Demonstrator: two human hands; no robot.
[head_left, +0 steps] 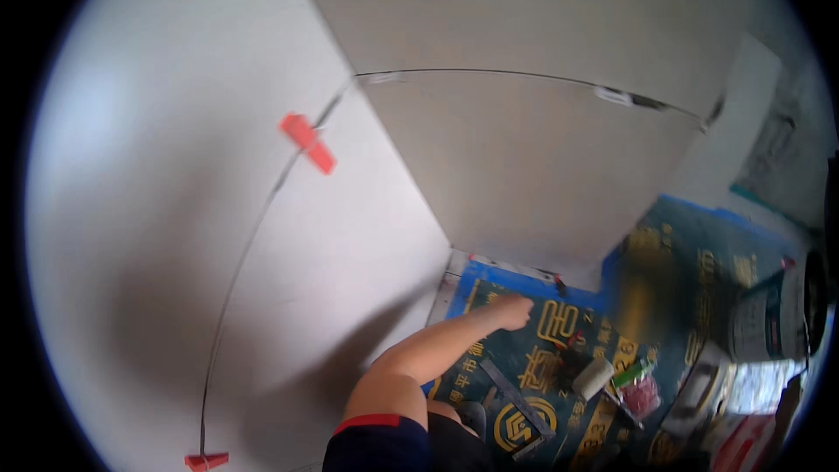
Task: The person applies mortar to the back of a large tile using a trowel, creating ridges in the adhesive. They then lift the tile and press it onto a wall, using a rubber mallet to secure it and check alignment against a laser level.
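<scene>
From the lower edge my left arm reaches out over the green floor sheet. My left hand (514,311) is closed, its fingers curled; whatever it may hold is too small or hidden to make out. It is near the sheet's blue-taped edge (472,284), below the corner where two large pale wall tiles (524,157) meet. A small dark item with a red part (560,284) lies at the tape, just right of the hand. My right hand does not show.
Red wedges (308,143) sit in the left wall's joint; white clips (613,96) line the other. On the floor sheet (524,332) lie a metal square (517,398), a whitish cylinder (594,378) and a bag of red pieces (642,395). A bucket (759,323) stands right.
</scene>
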